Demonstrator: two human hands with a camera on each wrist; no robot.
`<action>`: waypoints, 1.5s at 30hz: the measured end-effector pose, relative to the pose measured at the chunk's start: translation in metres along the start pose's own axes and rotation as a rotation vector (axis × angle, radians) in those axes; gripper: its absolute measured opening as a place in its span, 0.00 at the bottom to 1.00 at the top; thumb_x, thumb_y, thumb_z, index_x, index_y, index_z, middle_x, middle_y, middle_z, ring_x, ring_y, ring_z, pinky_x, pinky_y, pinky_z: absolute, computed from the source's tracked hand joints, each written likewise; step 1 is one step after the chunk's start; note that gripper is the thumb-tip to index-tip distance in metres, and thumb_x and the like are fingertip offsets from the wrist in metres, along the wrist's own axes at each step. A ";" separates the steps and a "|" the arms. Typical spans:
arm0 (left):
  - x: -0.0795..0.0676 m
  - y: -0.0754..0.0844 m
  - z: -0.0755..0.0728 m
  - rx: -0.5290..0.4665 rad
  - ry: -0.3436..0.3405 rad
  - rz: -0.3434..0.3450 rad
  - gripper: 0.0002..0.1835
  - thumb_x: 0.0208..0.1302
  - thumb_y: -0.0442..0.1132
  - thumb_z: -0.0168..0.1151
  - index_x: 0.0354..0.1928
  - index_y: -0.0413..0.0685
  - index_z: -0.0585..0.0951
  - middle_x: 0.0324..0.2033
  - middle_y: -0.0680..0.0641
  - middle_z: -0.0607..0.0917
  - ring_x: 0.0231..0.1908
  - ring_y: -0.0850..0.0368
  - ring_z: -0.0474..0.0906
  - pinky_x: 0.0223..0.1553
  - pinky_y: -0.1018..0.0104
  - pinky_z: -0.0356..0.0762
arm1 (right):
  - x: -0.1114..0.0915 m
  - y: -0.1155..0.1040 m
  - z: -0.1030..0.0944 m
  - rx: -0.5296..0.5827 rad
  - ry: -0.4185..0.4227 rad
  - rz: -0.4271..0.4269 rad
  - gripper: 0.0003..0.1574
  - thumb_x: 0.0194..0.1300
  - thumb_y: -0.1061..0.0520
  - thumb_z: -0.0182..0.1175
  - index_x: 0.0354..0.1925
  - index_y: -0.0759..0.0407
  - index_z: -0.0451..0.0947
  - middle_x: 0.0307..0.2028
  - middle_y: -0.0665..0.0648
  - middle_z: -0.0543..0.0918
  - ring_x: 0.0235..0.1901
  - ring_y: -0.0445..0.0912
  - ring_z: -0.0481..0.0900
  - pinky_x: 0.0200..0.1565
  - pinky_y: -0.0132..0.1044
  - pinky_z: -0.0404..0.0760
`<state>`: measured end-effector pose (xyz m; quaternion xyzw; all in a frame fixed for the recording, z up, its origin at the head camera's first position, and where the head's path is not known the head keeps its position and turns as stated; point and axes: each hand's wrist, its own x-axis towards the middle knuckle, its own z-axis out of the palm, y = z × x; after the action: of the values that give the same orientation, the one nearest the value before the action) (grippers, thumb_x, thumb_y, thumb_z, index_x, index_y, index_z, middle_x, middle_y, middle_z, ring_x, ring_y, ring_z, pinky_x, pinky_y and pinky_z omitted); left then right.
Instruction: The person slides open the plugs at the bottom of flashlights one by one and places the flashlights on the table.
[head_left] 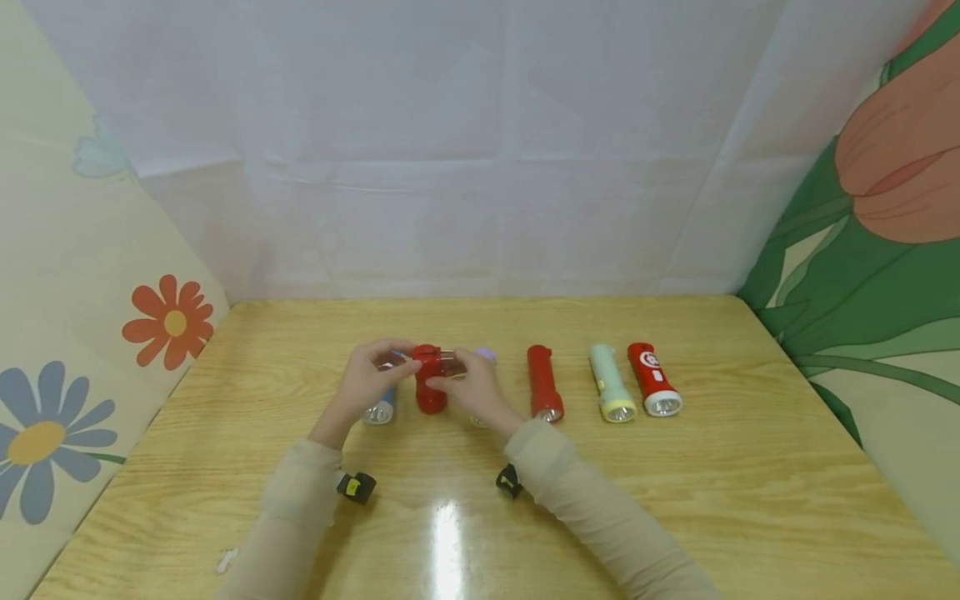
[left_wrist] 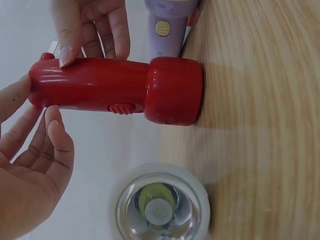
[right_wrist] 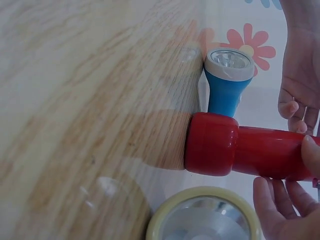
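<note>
A red flashlight (head_left: pixel 431 398) stands upright with its wide head down on the wooden table. My left hand (head_left: pixel 365 382) holds its upper end from the left, thumb and fingers at the tail. From the other side my right hand (head_left: pixel 480 390) pinches the flashlight near the top, its thumb against the body. Two metal prongs (head_left: pixel 447 356) stick out sideways at the tail, close to the right fingers. The ridged red switch (left_wrist: pixel 121 108) shows in the left wrist view. A blue flashlight (head_left: pixel 381 405) lies beside the left hand; a purple flashlight (left_wrist: pixel 167 32) is partly hidden behind the right.
To the right lie another red flashlight (head_left: pixel 542 383), a mint green one (head_left: pixel 609 379) with a yellow rim, and a red one with a white rim (head_left: pixel 651 375). Black wrist devices (head_left: pixel 356 487) sit below both hands. A small white scrap (head_left: pixel 226 560) lies near the front left.
</note>
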<state>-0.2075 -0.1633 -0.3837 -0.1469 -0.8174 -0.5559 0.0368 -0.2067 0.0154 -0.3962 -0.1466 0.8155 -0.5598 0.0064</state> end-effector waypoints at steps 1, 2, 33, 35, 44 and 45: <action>0.000 0.000 0.001 0.004 0.008 -0.003 0.13 0.56 0.32 0.64 0.44 0.35 0.79 0.40 0.39 0.82 0.36 0.52 0.78 0.40 0.63 0.76 | 0.000 0.000 0.000 -0.001 0.001 -0.008 0.17 0.53 0.62 0.67 0.41 0.67 0.77 0.41 0.62 0.83 0.39 0.53 0.80 0.42 0.36 0.79; 0.000 -0.001 0.001 0.007 0.018 -0.006 0.13 0.56 0.33 0.64 0.43 0.35 0.79 0.40 0.40 0.83 0.36 0.53 0.77 0.40 0.63 0.76 | 0.000 0.000 0.000 0.002 0.001 -0.011 0.17 0.53 0.62 0.67 0.42 0.67 0.77 0.41 0.62 0.83 0.39 0.52 0.80 0.42 0.36 0.79; 0.006 -0.002 0.013 -0.006 0.113 -0.060 0.17 0.59 0.36 0.62 0.50 0.37 0.77 0.41 0.39 0.82 0.40 0.51 0.77 0.39 0.68 0.77 | 0.005 -0.002 0.000 -0.091 0.017 -0.066 0.17 0.56 0.60 0.64 0.44 0.68 0.80 0.40 0.62 0.83 0.37 0.50 0.82 0.39 0.32 0.80; 0.007 -0.001 0.012 -0.003 0.110 -0.072 0.18 0.59 0.36 0.62 0.51 0.37 0.77 0.42 0.40 0.82 0.40 0.50 0.77 0.39 0.67 0.77 | 0.004 -0.002 0.000 -0.100 0.013 -0.061 0.18 0.56 0.60 0.64 0.45 0.68 0.79 0.41 0.62 0.83 0.36 0.50 0.81 0.39 0.33 0.80; 0.009 -0.004 0.014 -0.004 0.136 -0.081 0.16 0.60 0.36 0.61 0.49 0.37 0.78 0.41 0.39 0.82 0.38 0.52 0.77 0.36 0.67 0.79 | 0.002 0.001 0.004 -0.134 -0.023 -0.016 0.23 0.56 0.61 0.64 0.50 0.67 0.75 0.42 0.62 0.82 0.36 0.49 0.80 0.39 0.33 0.79; 0.009 -0.004 0.014 -0.004 0.142 -0.074 0.16 0.60 0.36 0.61 0.49 0.36 0.78 0.41 0.39 0.82 0.37 0.53 0.77 0.35 0.67 0.79 | 0.002 0.001 0.004 -0.144 -0.033 -0.017 0.23 0.56 0.61 0.64 0.50 0.67 0.75 0.41 0.62 0.82 0.36 0.50 0.80 0.39 0.33 0.79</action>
<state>-0.2159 -0.1499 -0.3908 -0.0771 -0.8165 -0.5675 0.0737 -0.2081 0.0119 -0.3982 -0.1625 0.8521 -0.4974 0.0045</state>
